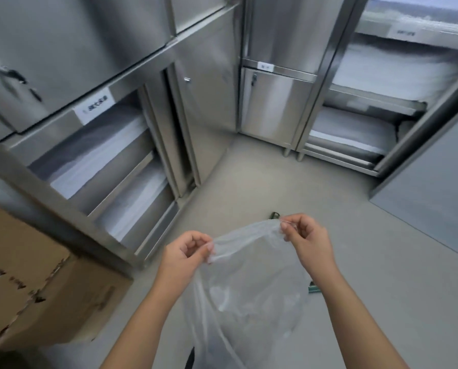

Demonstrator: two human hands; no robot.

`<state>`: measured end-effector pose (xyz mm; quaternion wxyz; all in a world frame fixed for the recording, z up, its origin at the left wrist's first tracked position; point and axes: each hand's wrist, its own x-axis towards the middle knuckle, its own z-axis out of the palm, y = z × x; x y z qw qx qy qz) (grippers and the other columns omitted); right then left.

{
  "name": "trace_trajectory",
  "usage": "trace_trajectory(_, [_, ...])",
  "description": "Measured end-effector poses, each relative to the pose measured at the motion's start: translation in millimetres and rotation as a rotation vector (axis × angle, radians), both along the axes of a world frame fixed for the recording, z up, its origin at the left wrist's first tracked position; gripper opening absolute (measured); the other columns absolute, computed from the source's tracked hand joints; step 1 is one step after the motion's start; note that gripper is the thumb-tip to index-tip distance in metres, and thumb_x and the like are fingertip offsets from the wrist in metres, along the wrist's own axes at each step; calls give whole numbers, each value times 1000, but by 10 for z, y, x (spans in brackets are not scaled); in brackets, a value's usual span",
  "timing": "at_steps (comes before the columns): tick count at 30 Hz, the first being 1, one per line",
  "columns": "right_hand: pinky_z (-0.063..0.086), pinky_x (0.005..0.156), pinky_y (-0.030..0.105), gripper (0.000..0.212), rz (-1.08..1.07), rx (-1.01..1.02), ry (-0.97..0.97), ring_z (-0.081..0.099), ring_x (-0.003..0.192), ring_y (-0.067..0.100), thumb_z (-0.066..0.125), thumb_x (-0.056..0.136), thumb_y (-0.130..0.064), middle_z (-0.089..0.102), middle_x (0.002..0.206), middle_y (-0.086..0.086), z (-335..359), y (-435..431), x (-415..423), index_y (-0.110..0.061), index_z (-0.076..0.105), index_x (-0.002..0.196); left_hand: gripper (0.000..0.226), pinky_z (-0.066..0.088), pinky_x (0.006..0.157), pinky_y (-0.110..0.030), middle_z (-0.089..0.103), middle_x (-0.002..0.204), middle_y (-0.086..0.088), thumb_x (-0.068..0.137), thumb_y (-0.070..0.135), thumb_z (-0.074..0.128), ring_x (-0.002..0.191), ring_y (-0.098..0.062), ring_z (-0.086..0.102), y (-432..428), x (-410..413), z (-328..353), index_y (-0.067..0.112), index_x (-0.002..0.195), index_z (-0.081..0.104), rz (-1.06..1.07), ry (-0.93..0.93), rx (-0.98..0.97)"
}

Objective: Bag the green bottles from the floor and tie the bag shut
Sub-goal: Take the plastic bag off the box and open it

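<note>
My left hand (187,251) and right hand (305,235) each pinch the rim of the clear bag (246,288), stretched between them.

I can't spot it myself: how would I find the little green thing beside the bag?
Find the clear plastic bag hanging mid-picture. On the grey floor at its right edge, beside the forearm, lies the small green object; the other dark piece sits beyond the right hand.
</note>
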<state>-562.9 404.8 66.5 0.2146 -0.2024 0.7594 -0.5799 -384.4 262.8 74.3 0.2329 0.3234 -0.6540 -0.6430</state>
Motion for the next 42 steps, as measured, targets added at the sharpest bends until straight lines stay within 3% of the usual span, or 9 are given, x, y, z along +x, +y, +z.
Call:
trace_trajectory(7, [46, 58, 7, 21, -90, 55, -13, 56, 55, -5, 59, 86, -9, 63, 68, -7, -14, -248, -314, -26, 60, 74, 8, 46, 55, -11, 65, 54, 3, 80, -10, 58, 49, -3, 55, -432, -475, -87, -2, 81, 60, -75, 15, 72])
trace_trajectory(13, [40, 54, 4, 20, -122, 139, 33, 55, 57, -8, 61, 85, -11, 61, 56, -27, -122, -491, -620, -27, 60, 72, 7, 47, 57, -12, 66, 55, 3, 81, -8, 58, 50, -3, 56, -798, -864, -215, -2, 81, 60, -102, 15, 80])
trace_trajectory(19, [39, 59, 11, 22, -95, 214, 74, 54, 67, -1, 62, 84, -15, 61, 71, -12, -254, -606, -1021, -30, 58, 69, 6, 46, 59, -11, 61, 64, -5, 81, -6, 59, 54, -3, 54, -866, -1261, -385, -1, 78, 60, -21, -1, 31])
trace_trajectory(26, [36, 56, 1, 23, 60, 235, 108, 52, 63, -14, 61, 84, -8, 60, 70, -13, -596, -743, -1800, -26, 58, 69, 11, 44, 61, -11, 61, 68, -6, 83, -1, 59, 57, 0, 55, -783, -1881, -713, 6, 75, 61, 94, -110, -9])
trace_trajectory(31, [37, 57, 1, 12, 172, 292, 131, 54, 64, -1, 60, 83, -7, 60, 70, -12, -1063, -800, -2371, -16, 63, 76, 18, 44, 64, -16, 63, 67, -2, 83, 2, 60, 58, -1, 54, -758, -2359, -1284, 16, 71, 60, 219, -208, -30])
trace_trajectory(34, [36, 59, 2, 13, 219, 335, 218, 50, 64, 3, 58, 83, -8, 60, 76, -8, -1478, -878, -2667, -16, 63, 75, 22, 43, 61, -11, 62, 66, -1, 83, 1, 60, 55, 3, 54, -807, -2632, -1768, 19, 70, 58, 271, -219, -29])
trace_trajectory(39, [37, 56, 6, 14, 196, 335, 219, 49, 61, 5, 55, 85, -10, 62, 81, -4, -2475, -1147, -3058, -17, 61, 75, 22, 43, 59, -6, 62, 67, -1, 83, 1, 60, 53, 6, 55, -1072, -3109, -2697, 18, 70, 58, 247, -202, -42])
trace_trajectory(42, [38, 55, 5, 14, 187, 323, 202, 51, 63, 5, 54, 85, -10, 62, 81, -3, -3127, -1301, -3220, -17, 61, 75, 20, 47, 63, -13, 61, 67, -4, 83, 0, 60, 54, 5, 57, -1281, -3342, -3271, 15, 70, 58, 243, -148, -52])
